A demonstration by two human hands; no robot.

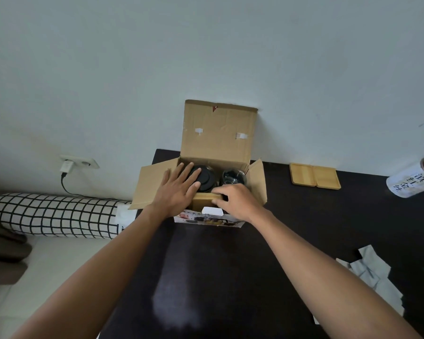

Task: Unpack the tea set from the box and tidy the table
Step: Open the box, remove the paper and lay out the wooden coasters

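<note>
An open cardboard box [216,133] stands at the far left of the dark table [230,277], its lid flap up against the wall. Inside sit a black round teapot lid [206,178], a dark glass cup [234,178] and a wooden piece [202,200]. My left hand [176,192] lies flat with straight fingers over the black lid. My right hand [238,204] curls its fingers over the top edge of the wooden piece inside the box.
Two wooden coasters [315,177] lie side by side near the wall. A white tin [411,182] lies at the right edge, with crumpled grey wrappers [372,272] nearer me. A checked bolster [54,216] and a wall socket with charger [69,165] are left of the table.
</note>
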